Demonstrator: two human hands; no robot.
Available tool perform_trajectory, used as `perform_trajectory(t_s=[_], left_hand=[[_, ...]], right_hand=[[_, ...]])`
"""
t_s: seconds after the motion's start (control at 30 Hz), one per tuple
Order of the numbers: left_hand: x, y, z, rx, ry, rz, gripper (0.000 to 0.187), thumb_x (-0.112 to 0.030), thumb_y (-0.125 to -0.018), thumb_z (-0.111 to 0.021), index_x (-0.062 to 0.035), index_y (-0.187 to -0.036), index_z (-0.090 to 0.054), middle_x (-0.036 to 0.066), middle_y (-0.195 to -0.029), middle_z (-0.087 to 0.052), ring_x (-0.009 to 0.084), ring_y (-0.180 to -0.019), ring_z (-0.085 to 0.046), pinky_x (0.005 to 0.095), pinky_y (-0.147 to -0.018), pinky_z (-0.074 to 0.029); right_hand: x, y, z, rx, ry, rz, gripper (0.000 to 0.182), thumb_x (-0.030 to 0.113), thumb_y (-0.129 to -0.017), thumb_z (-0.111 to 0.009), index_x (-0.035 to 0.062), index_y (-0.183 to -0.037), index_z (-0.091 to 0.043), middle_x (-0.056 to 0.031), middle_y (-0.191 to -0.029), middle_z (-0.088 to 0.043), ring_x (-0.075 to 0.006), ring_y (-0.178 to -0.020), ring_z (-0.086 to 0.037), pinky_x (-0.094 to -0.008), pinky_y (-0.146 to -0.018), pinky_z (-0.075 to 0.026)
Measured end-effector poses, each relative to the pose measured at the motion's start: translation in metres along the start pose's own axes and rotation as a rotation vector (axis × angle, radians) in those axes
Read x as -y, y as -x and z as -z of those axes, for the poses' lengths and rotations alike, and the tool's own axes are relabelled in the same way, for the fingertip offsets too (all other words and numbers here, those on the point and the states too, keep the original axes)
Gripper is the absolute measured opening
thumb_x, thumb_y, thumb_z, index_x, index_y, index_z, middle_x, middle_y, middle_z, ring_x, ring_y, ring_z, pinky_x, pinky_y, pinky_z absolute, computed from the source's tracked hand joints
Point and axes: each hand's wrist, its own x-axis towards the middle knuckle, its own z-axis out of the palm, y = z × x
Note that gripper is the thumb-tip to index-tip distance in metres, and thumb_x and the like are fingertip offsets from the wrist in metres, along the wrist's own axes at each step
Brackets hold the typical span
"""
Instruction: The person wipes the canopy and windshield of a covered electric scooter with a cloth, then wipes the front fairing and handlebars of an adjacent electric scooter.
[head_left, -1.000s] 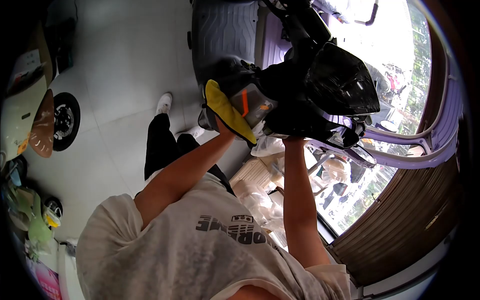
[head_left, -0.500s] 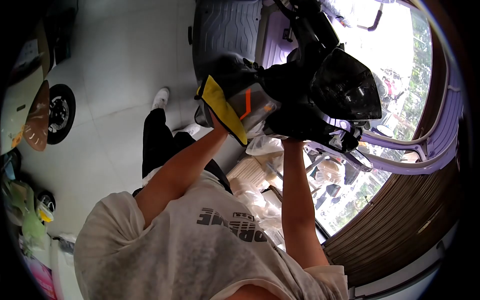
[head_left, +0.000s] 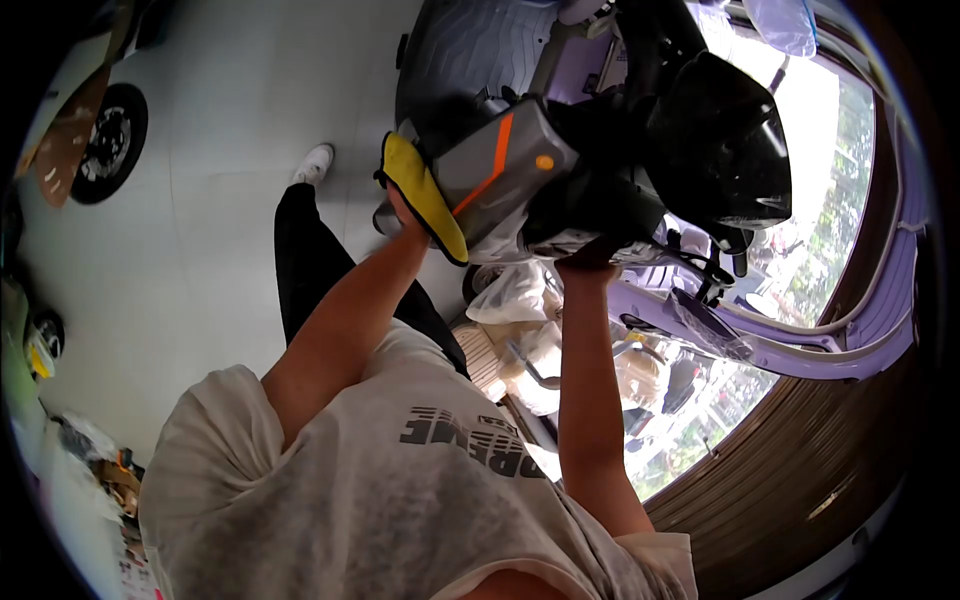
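Note:
A dark scooter fills the upper middle, with a black front section [head_left: 712, 140] and a grey panel [head_left: 478, 175] bearing an orange stripe and a round orange reflector. My left hand [head_left: 401, 208] holds a yellow cloth [head_left: 425, 195] with a black edge beside the panel's left end; the cloth covers its fingers. Against the underside of the black bodywork rests my right hand [head_left: 590, 262], with its fingers hidden behind that part.
A purple scooter body [head_left: 850, 362] curves round on the right, beside a brown ribbed surface [head_left: 770, 470]. Plastic-wrapped items [head_left: 515, 295] lie below the panel. At the far left are a black wheel [head_left: 108, 143] and bagged items [head_left: 85, 440] on the pale floor [head_left: 215, 270].
The whole view has shifted. More of the grey panel shows, and the yellow cloth with my left hand is slightly further left and up. My right hand stays at the black bodywork.

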Motion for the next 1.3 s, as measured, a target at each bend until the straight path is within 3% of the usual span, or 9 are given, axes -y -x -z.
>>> perform_trajectory(t_s=[0.1, 0.2, 0.37, 0.47, 0.77, 0.9, 1.07, 1.17, 1.3], left_hand=[[0.025, -0.01, 0.019, -0.027, 0.094, 0.007, 0.062, -0.038, -0.101, -0.056, -0.0121, -0.155, -0.038, 0.011, -0.141, -0.056, 0.0301, -0.122, -0.059, 0.0412, -0.106, -0.044], [0.052, -0.013, 0.048, -0.018, 0.167, 0.045, 0.063, -0.039, -0.101, -0.056, -0.0125, -0.155, -0.037, 0.012, -0.142, -0.056, 0.0306, -0.122, -0.059, 0.0415, -0.106, -0.044], [0.09, 0.011, 0.059, -0.081, 0.185, -0.002, 0.063, -0.04, -0.101, -0.055, -0.0127, -0.155, -0.037, 0.012, -0.142, -0.056, 0.0312, -0.122, -0.059, 0.0419, -0.106, -0.044], [0.1, 0.024, 0.049, -0.146, 0.079, -0.092, 0.063, -0.041, -0.101, -0.054, -0.0126, -0.155, -0.038, 0.012, -0.142, -0.056, 0.0314, -0.122, -0.058, 0.0421, -0.106, -0.044], [0.104, 0.047, 0.039, -0.221, -0.672, -0.281, 0.062, -0.042, -0.101, -0.052, -0.0123, -0.154, -0.039, 0.013, -0.141, -0.056, 0.0321, -0.123, -0.058, 0.0426, -0.106, -0.044], [0.095, 0.014, 0.035, -0.19, -1.129, -0.364, 0.062, -0.042, -0.101, -0.051, -0.0122, -0.154, -0.039, 0.014, -0.141, -0.056, 0.0324, -0.124, -0.057, 0.0428, -0.106, -0.044], [0.064, -0.023, 0.026, -0.293, -1.259, -0.541, 0.061, -0.043, -0.101, -0.049, -0.012, -0.153, -0.041, 0.014, -0.14, -0.057, 0.0321, -0.125, -0.057, 0.0423, -0.107, -0.044], [-0.017, -0.031, -0.007, 0.142, 0.06, 0.257, 0.058, -0.048, -0.106, -0.035, -0.0108, -0.149, -0.048, 0.012, -0.139, -0.059, 0.0288, -0.123, -0.059, 0.0394, -0.105, -0.047], [-0.005, -0.085, -0.013, 0.291, 0.289, 0.421, 0.058, -0.044, -0.109, -0.026, -0.008, -0.148, -0.049, 0.011, -0.139, -0.06, 0.0266, -0.121, -0.062, 0.0395, -0.102, -0.05]], right_hand=[[0.006, -0.003, 0.002, -0.207, 0.052, -0.067, 0.068, 0.055, -0.098, -0.028, 0.0176, -0.151, -0.048, -0.0088, -0.15, -0.054, -0.0342, -0.13, -0.055, -0.0519, -0.108, -0.045], [0.013, -0.018, 0.042, -0.163, 0.065, -0.168, 0.058, 0.049, -0.096, -0.024, 0.0237, -0.129, -0.064, -0.0011, -0.12, -0.064, -0.0185, -0.076, -0.054, -0.0271, -0.054, -0.041], [0.01, -0.027, 0.011, -0.375, 0.132, -0.14, 0.06, 0.047, -0.097, -0.023, 0.0209, -0.133, -0.063, -0.0023, -0.127, -0.064, -0.0208, -0.096, -0.062, -0.0369, -0.074, -0.053], [0.008, -0.008, -0.026, -0.247, 0.13, -0.152, 0.063, 0.045, -0.098, -0.025, 0.0168, -0.145, -0.056, -0.0072, -0.148, -0.056, -0.0304, -0.138, -0.051, -0.0516, -0.115, -0.041], [0.007, 0.012, -0.011, -0.697, 0.313, -0.203, 0.037, 0.031, -0.092, -0.053, 0.0158, -0.124, -0.062, -0.0071, -0.13, -0.058, -0.0238, -0.118, -0.057, -0.0384, -0.101, -0.046], [-0.007, 0.053, 0.053, -0.325, 0.508, -0.34, 0.019, 0.031, -0.095, -0.058, 0.0124, -0.093, -0.063, -0.0024, -0.082, -0.06, -0.0175, -0.076, -0.06, -0.0288, -0.074, -0.051], [-0.033, 0.134, -0.072, 0.393, 1.46, 0.424, 0.011, 0.01, -0.09, -0.067, 0.0037, -0.097, -0.062, -0.0101, -0.097, -0.064, -0.0239, -0.093, -0.062, -0.0394, -0.088, -0.048], [-0.027, 0.125, -0.167, 0.602, 1.81, 1.044, 0.03, 0.017, -0.086, -0.07, 0.0026, -0.113, -0.065, -0.0181, -0.119, -0.061, -0.0385, -0.114, -0.054, -0.0486, -0.1, -0.042], [-0.044, 0.054, -0.23, 0.47, 2.09, 1.313, 0.055, 0.024, -0.085, -0.071, -0.0018, -0.132, -0.057, -0.0237, -0.131, -0.056, -0.0416, -0.13, -0.048, -0.0514, -0.107, -0.039]])
